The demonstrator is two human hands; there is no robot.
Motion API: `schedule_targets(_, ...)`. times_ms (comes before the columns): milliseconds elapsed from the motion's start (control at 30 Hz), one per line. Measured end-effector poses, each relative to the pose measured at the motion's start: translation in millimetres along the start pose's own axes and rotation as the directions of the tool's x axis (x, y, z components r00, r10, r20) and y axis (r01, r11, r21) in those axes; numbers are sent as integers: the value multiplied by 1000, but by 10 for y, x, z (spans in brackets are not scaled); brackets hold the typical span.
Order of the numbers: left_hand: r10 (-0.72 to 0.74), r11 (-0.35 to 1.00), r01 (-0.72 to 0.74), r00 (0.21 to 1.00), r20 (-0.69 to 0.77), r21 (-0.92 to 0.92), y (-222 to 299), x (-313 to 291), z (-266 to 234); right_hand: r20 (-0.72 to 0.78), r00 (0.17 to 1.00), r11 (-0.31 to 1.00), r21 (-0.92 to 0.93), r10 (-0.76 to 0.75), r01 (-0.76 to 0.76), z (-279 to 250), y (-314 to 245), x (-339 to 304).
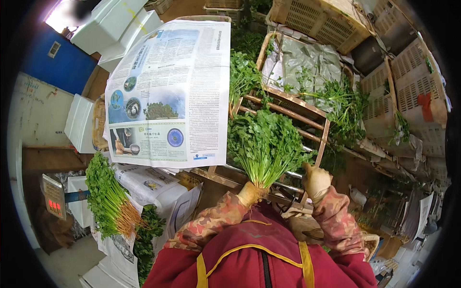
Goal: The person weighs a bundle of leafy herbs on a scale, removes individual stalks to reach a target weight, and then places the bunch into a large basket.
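Note:
My left hand (252, 194), which looks gloved, is closed round the lower stalks of a bunch of leafy greens (269, 144), much like coriander or leaf celery. Its leaves fan out away from me over a metal rack (314, 134), and a few thin roots hang below the hand. My right hand (317, 183), also gloved-looking, is to the right of the leaves by the rack's near right corner. Its fingers are curled together; what they pinch, if anything, is too small to make out.
Newspaper sheets (204, 96) cover a basket at the left. Another rooted bunch (108, 197) lies beside a scale with a lit display (54, 204). Beyond the rack stands a crate with plastic sheeting (312, 67). Stacked crates (418, 81) line the right; white foam boxes (108, 24) stand far left.

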State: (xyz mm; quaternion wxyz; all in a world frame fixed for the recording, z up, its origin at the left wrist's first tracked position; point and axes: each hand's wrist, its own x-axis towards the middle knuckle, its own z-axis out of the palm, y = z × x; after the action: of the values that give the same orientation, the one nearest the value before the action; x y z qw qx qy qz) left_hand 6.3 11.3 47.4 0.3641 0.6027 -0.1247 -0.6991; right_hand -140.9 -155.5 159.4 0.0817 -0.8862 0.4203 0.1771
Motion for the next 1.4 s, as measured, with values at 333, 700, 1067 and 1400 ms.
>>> schedule_targets(333, 249, 660, 2, 943, 221, -751, -424, 103, 120, -36, 853, 676, 593, -521, 438, 266, -882, 548)
schedule_targets(700, 189, 759, -60, 973, 132, -648, -309, 178, 108, 371, 732, 783, 513, -572, 352, 881, 217, -76)
schedule_targets(1067, 858, -78, 350, 500, -115, 933, 1108, -551, 151, 103, 943, -488, 835, -315, -254, 7, -826, 198)
schedule_targets(1400, 107, 973, -125, 989, -98, -194, 342, -230, 1, 352, 559, -553, 128, -751, -823, 1033, -436, 234)
